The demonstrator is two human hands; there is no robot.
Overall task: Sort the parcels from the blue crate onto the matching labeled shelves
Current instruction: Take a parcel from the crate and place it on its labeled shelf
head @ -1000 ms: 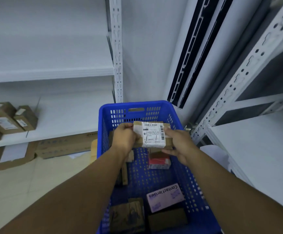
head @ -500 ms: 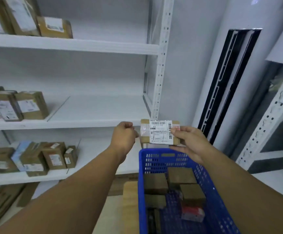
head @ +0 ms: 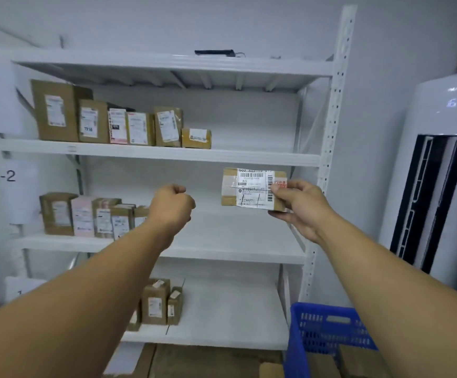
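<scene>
At 5 o'clock, nearest, the blue crate (head: 328, 334) is sitting w/ brown boxes (head: 363, 358) inside. Further out, the left hand (head: 171, 205) is hovering at centre, clenched, holding nothing. The right hand (head: 301, 205) at 3 o'clock is pinching a labelled parcel (head: 249, 189) by its right end, in front of the white shelving (head: 167, 152). Shelved parcels (head: 91, 124) are standing in a row at 10 o'clock.

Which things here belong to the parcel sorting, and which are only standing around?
Part of the job: small brown cardboard parcel with white label, pinched by the right hand; blue plastic crate; white metal shelves; brown cardboard parcels already shelved.
Only standing around: tall white air conditioner; flat black device on the top shelf.
</scene>
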